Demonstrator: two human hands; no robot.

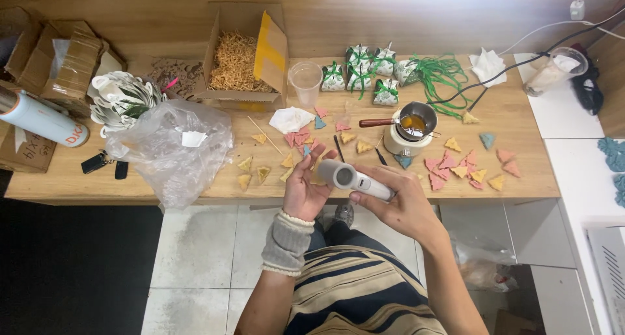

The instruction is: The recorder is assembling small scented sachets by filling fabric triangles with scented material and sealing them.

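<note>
Nearest, lap: I see striped clothing [355,296] below the hands; a knitted cuff [286,242] covers the left wrist.
Left hand [306,185]: fingers curled partly, cupping the round head end of the white tool [355,179]; grip looks light.
Right hand [400,201]: closed around the tool's handle, carrying its weight.
Tool position: held in the air just in front of the worktop [195,185] edge, over the lap, not resting on anything.
Risk: in my judgement the tool could slip to the tiled floor [195,257], since only the right hand grips it firmly.
Risk two: the small melting pot [413,123] with amber liquid stands just beyond; a swung elbow could tip it.
Mid worktop: coloured triangular pieces [456,166] lie scattered; a clear plastic bag [172,149] sits left.
Far: wrapped parcels with green ribbon [364,71], a plastic cup [306,81], a carton of straw-like filler [237,61].
Obstruction: a black cable [508,68] crosses the far right.
</note>
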